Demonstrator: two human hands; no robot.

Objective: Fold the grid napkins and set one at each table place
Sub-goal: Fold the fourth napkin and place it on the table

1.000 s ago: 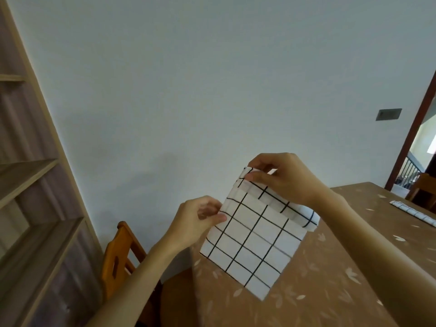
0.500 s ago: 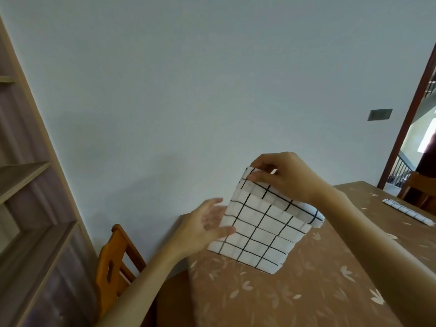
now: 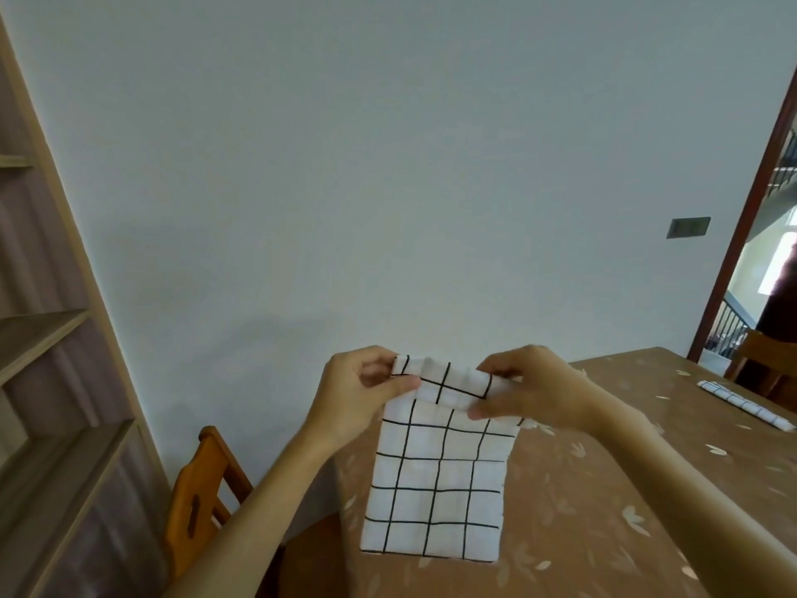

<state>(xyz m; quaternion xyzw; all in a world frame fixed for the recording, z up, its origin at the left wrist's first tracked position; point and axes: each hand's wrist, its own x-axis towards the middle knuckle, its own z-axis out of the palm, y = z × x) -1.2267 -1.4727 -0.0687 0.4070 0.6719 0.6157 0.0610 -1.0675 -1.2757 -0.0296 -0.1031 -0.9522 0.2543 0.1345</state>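
White cloth napkin with black grid (image 3: 435,489) extends lengthwise straight below the grips. The left hand (image 3: 358,394) and right hand (image 3: 530,390) each pinch its folded-over top edge, both equally near.

Both bare forearms reach up and forward from the lower edge, drawing together toward the middle. The left hand (image 3: 360,392) pinches one upper corner of the grid napkin (image 3: 435,489) between thumb and curled fingers. The right hand (image 3: 532,390) pinches the other corner, knuckles up, thumb below the fingers. Its fingertips seem tucked behind the fold, though that is hard to see
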